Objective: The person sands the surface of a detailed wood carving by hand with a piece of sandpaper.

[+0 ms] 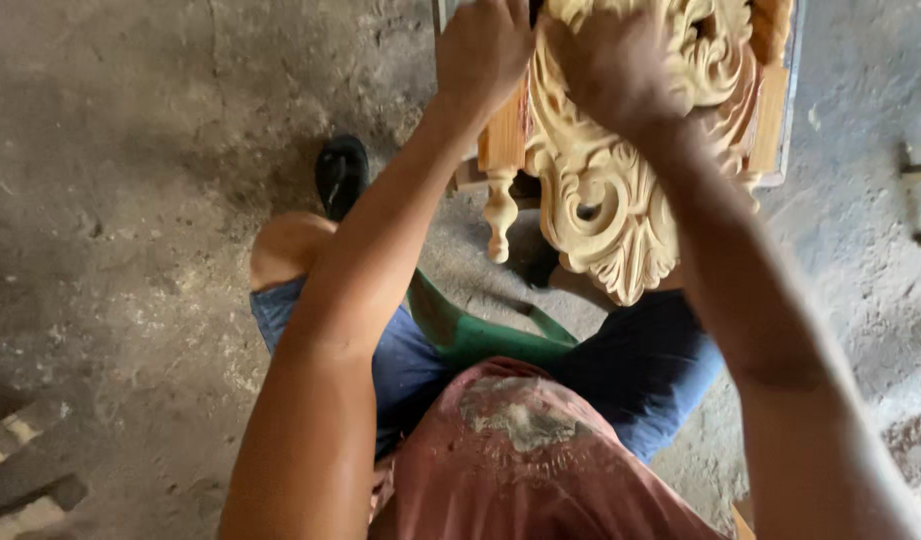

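Left hand [483, 50]: I'm watching it reaching up at the far edge of the view, fingers curling closed over the left side of the carved wooden piece [620, 170], where a plain orange-toned rail is running down.
Right hand [612, 65]: it's pressing down on the upper part of the carving, fingers bent and closed against the scrollwork; whether anything is sitting under the palm I cannot tell.
Carved wooden piece: pale, unfinished wood with leaf and scroll ornament, hanging down between the two forearms, far centre, above the knees.
Turned spindle [499, 212]: a small pale knobbed post is sticking down just left of the carving's lower tip.
Seat [480, 335]: I'm seeing a green edge showing between the thighs, near the middle.
Clothing: blue shorts [640, 370] and a dusty reddish shirt [540, 470] are filling the near centre.
Foot: a black sandal [341, 172] is resting on the grey concrete floor [130, 200], far left of the knee.
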